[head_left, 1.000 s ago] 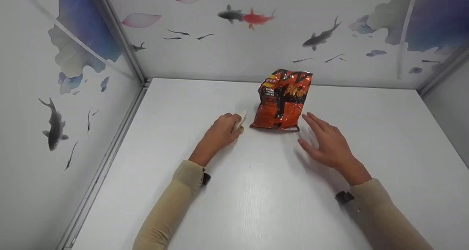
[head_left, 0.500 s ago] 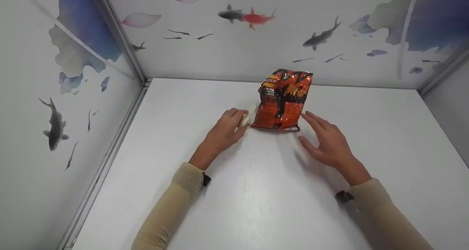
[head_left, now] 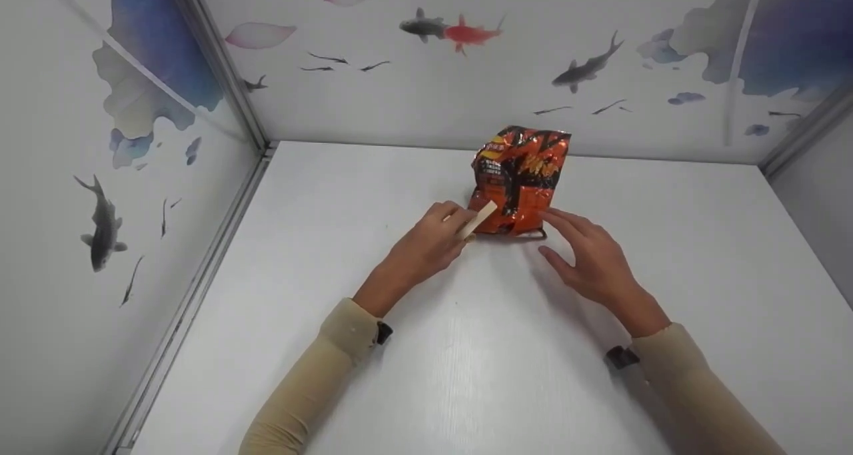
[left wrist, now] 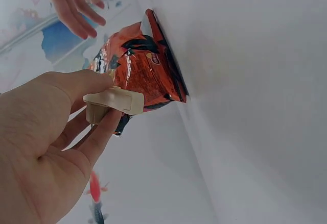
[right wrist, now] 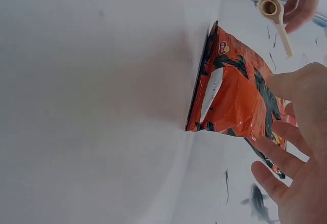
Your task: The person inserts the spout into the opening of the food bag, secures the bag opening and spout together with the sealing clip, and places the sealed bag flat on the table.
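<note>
A shiny orange-and-black chip bag [head_left: 523,175] stands near the back of the white table, leaning slightly. My left hand [head_left: 430,245] pinches a cream bag clip [head_left: 478,220] between thumb and fingers, just in front of the bag's lower left part. The right wrist view shows a round hollow spout midway along the clip [right wrist: 271,9]. My right hand [head_left: 593,258] is by the bag's lower right edge, fingers extended and thumb apart. Whether its fingertips touch the bag, I cannot tell. In the left wrist view, the clip [left wrist: 115,100] partly covers the bag [left wrist: 145,71].
White table surface [head_left: 453,362] stretches in front of and to both sides of the hands. Behind the bag rises a back wall [head_left: 373,108] printed with fish. A side panel [head_left: 53,242] bounds the table on the left.
My left hand has carried the clip rightward, from beside the bag to in front of its lower left part. My right hand has shifted slightly left towards the bag, which stays put.
</note>
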The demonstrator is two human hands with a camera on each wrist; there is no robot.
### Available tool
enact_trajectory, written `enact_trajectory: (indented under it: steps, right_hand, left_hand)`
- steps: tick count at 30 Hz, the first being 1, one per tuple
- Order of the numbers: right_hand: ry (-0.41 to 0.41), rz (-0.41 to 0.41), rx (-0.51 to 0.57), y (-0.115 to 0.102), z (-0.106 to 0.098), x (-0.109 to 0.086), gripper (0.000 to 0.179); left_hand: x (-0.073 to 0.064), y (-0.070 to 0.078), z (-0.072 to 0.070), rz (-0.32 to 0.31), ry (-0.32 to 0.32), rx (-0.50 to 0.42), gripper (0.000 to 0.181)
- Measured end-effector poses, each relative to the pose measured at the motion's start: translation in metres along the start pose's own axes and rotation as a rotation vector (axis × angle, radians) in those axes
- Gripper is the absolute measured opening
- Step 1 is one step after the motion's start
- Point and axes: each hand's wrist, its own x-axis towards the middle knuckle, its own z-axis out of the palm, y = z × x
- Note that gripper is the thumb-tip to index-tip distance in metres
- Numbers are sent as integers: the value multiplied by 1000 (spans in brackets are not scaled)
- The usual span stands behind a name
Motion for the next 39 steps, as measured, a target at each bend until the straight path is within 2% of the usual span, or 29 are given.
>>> enact_trajectory:
  steps: [7, 14, 20, 26, 33, 39]
  right_hand:
    - [11, -28, 28, -3, 2, 1, 65]
    - [27, -66, 119, -7, 5, 3, 70]
    - [-14, -47, 184, -11, 8, 5, 72]
    - [-39, -43, 237, -15, 11, 7, 62]
    - [-40, -50, 237, -18, 14, 8, 50]
    - [-12, -61, 260, -18, 14, 10, 37]
  left_hand:
    - [1, 9, 1, 46, -15, 33, 33]
    - [2, 16, 2, 74, -61, -25, 30]
    - [2, 21, 1, 87, -102, -50, 34]
    - [1, 24, 1, 105, -147, -65, 35]
    - [0, 26, 3, 144, -138, -82, 35]
    - [-2, 26, 6, 114, -146, -140, 43]
